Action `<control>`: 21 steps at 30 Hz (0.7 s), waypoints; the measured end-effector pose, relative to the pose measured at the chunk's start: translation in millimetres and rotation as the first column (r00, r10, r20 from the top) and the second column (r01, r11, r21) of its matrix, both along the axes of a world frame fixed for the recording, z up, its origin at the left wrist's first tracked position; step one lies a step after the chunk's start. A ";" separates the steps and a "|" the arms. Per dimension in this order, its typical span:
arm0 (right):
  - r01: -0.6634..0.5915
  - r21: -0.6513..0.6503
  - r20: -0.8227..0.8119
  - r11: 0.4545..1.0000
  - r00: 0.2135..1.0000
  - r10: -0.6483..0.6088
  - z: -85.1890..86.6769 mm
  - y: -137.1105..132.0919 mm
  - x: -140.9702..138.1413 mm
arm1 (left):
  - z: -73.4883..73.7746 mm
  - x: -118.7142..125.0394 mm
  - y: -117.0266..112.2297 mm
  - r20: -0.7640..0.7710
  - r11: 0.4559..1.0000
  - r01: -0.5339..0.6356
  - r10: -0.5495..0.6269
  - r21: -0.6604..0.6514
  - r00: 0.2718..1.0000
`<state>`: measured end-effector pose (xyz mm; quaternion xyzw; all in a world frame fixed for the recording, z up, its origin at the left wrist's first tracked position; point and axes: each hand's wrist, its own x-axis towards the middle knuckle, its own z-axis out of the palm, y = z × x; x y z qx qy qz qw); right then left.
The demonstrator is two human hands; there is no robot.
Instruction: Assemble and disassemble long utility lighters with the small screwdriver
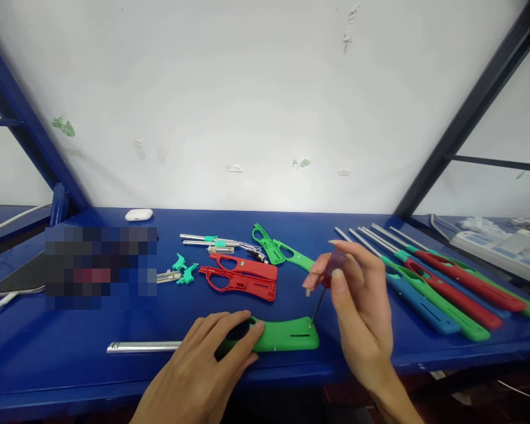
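Observation:
A green long-necked lighter (287, 334) lies flat near the table's front edge, its metal tube (143, 347) pointing left. My left hand (209, 353) presses down on the lighter around its trigger opening, fingers closed over the body. In my right hand (357, 300) is a screwdriver (335, 265) with a dark purple handle, pinched between thumb and fingers. The screwdriver's shaft slants down to the left, and its tip meets the screw spot at the right end of the green body. The trigger area is partly hidden under my left fingers.
Red casing halves (242, 282), green casing halves (294, 256), metal tubes with wires (216, 241) and small teal parts (188, 274) lie behind my hands. Several whole lighters (428, 300) rest at right. A white earphone case (139, 215) and a phone (17, 277) are at left.

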<state>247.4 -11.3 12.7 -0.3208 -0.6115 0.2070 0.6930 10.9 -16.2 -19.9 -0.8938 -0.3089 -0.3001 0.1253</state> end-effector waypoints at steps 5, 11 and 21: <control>0.009 0.039 -0.005 0.999 1.000 -0.009 4.8 2.4 -3.2 | -0.5 0.5 -0.9 0.003 1.000 0.001 -0.001 -0.012 1.000; 0.031 0.021 -0.050 0.999 0.998 -0.030 6.6 1.8 -0.2 | -1.1 -1.8 -1.0 -0.009 1.000 0.000 0.000 -0.023 1.000; 0.127 0.089 -0.007 0.988 0.992 -0.127 6.3 3.1 -0.5 | -1.7 0.7 -1.2 -0.013 1.000 0.006 -0.007 -0.015 1.000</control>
